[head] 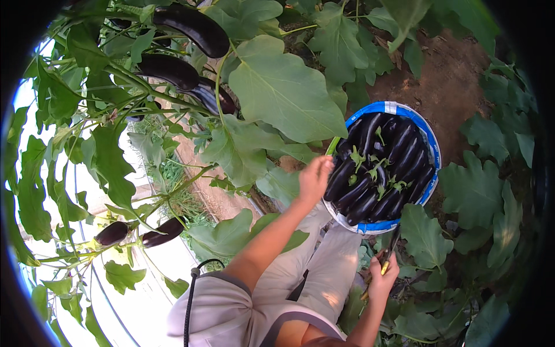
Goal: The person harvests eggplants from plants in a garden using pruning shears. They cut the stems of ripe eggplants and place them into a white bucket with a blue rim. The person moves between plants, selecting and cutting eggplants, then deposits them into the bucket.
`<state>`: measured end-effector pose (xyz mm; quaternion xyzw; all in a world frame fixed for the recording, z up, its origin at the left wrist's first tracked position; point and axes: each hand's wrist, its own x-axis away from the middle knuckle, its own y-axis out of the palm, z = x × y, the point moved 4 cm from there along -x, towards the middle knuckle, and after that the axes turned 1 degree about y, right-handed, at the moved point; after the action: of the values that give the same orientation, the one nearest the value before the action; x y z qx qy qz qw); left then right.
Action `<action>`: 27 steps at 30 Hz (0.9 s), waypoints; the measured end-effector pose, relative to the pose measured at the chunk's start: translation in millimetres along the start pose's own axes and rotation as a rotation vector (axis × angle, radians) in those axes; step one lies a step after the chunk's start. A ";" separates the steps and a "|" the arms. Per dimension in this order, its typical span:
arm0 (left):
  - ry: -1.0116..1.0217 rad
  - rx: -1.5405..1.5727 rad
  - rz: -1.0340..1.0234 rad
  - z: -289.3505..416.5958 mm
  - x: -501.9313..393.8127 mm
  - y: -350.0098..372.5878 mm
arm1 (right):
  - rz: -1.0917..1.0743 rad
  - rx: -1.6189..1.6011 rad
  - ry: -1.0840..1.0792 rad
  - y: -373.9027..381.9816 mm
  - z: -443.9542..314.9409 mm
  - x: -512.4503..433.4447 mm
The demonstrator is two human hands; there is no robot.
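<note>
A round white bucket or tub with a blue rim (390,107) is packed with dark purple eggplants (403,149), several with green caps and stalks. My left hand (316,178) is at its left edge, fingers curled together; a short green strip (333,146) shows just above the fingertips, and whether they grip it or the rim cannot be told. Below the bucket, my right hand (383,275) is closed around pruning shears (385,266) with yellow on the handles, their dark blades pointing up towards the rim. Whether the blades are apart is unclear.
Eggplants (193,28) hang on leafy plants at the upper left, and more (164,233) hang at the lower left. A large leaf (288,89) reaches the bucket's left side. Brown soil (451,82) lies beyond the bucket, with leaves (477,195) on the right. My legs (331,260) are below the bucket.
</note>
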<state>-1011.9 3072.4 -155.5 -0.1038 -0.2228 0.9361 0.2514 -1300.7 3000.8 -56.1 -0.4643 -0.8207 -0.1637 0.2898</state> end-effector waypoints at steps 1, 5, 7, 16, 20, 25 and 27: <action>0.087 -0.137 0.153 18.3 -29.4 -36.7 | -0.064 0.088 -0.022 11.7 -17.1 -7.3; 0.161 0.038 0.783 38.1 -122.9 -152.7 | -0.425 0.411 -0.259 82.6 -90.0 -28.2; 0.025 0.161 0.862 18.7 -162.5 -188.1 | -0.560 0.459 -0.406 135.4 -123.7 -31.1; -0.617 0.418 0.558 -59.8 -238.3 -227.1 | -0.996 0.584 -0.416 356.0 -227.8 -79.8; -0.605 -0.059 0.752 -75.4 -256.0 -227.1 | -0.986 0.713 -0.473 429.5 -242.6 -106.6; -0.618 -0.118 0.822 -95.4 -270.4 -229.4 | -1.099 0.773 -0.320 489.7 -243.3 -143.2; -0.602 -0.014 0.793 -97.5 -270.5 -234.9 | -1.138 0.932 -0.423 514.0 -248.3 -152.9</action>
<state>-651.8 3149.9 -108.7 0.0929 -0.2352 0.9466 -0.2002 -718.6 3030.0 41.0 0.1787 -0.9557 0.1676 0.1634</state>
